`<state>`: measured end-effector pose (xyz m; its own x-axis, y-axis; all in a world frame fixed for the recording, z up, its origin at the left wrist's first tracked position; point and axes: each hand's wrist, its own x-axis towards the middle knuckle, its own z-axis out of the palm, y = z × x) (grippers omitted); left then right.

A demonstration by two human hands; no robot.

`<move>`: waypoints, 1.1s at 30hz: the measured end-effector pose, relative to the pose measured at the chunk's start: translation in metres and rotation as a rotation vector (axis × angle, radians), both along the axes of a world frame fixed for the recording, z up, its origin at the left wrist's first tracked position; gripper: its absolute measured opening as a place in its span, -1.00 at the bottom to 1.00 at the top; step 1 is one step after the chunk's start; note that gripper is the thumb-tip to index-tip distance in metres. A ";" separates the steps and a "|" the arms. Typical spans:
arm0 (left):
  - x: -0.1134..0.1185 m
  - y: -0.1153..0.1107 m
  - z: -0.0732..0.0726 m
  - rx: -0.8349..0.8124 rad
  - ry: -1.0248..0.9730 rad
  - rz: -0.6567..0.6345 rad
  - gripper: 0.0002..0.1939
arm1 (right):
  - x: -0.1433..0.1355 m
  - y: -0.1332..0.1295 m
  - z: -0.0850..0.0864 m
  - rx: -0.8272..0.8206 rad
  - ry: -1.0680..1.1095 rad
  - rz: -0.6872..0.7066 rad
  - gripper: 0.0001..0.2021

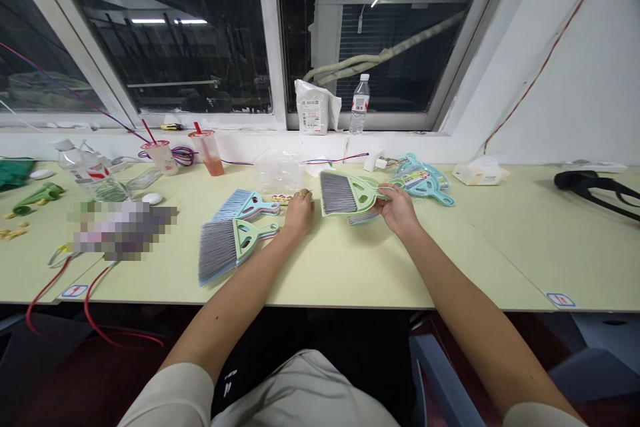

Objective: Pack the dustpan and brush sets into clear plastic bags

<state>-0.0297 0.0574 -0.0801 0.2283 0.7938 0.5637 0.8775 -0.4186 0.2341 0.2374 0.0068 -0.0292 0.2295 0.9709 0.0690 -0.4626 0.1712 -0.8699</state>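
Note:
My right hand (397, 208) grips the handle end of a small green brush (357, 193) with grey bristles, held at an angle just over the table. Partly hidden beneath it is another brush (364, 218) with bluish bristles. My left hand (300, 211) rests on the table with its fingers curled down, beside a small red-and-yellow printed label (281, 199); what its fingertips hold, if anything, is hidden. Left of it lie a blue brush (245, 205) and a green brush (235, 243), with pink and blue edges showing under the green one.
Behind my right hand are light-blue plastic pieces (425, 180) with a printed label. A crumpled clear bag (280, 170), two drink cups (207, 153) and a tissue pack (480, 171) stand along the back. A water bottle (359, 105) is on the sill; a blurred item (120, 230) lies left.

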 end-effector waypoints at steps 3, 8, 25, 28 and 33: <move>-0.009 0.002 0.011 0.236 -0.130 -0.087 -0.73 | 0.002 0.000 0.002 -0.003 0.011 -0.007 -0.73; -0.017 -0.021 0.044 0.546 -0.454 -0.228 -0.85 | 0.004 0.000 0.005 -0.021 -0.003 -0.024 -0.73; 0.003 -0.065 0.058 0.537 -0.382 -0.520 -0.79 | -0.003 -0.003 0.006 0.000 -0.132 -0.005 -0.70; -0.004 -0.060 0.061 0.568 -0.540 -0.430 -0.80 | -0.005 -0.005 0.007 -0.007 -0.137 -0.004 -0.69; -0.001 -0.069 0.067 0.551 -0.592 -0.520 -0.88 | -0.008 -0.008 0.007 -0.006 -0.162 0.009 -0.69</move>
